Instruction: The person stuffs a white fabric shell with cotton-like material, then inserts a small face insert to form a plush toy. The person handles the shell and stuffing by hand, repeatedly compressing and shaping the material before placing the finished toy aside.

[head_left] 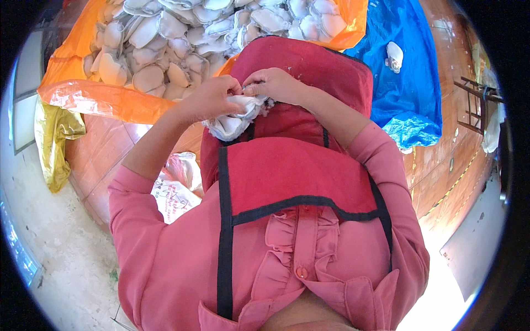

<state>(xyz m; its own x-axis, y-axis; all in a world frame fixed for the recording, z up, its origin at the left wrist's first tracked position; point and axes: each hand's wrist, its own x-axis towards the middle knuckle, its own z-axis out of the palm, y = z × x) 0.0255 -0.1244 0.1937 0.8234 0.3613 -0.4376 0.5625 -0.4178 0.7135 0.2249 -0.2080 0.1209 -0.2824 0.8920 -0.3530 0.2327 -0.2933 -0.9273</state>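
Observation:
My left hand [207,99] is closed on a soft white padded piece [229,126], rounded and with a frayed, fluffy edge. Beside it, my right hand [279,85] pinches at the upper edge of the same piece, its fingertips meeting those of the left. The piece hangs over the lap of a red apron [303,171] with black trim. Parts of it are hidden under my fingers. Just beyond my hands lies a heap of similar white, rounded padded pieces [149,77] on an orange plastic sheet [105,102].
To the right, a blue plastic sheet [408,83] bears a single white piece [394,57]. A yellow bag [52,143] lies at the left, and a white printed bag [176,193] is near my left elbow. A dark metal frame [475,105] stands at the far right.

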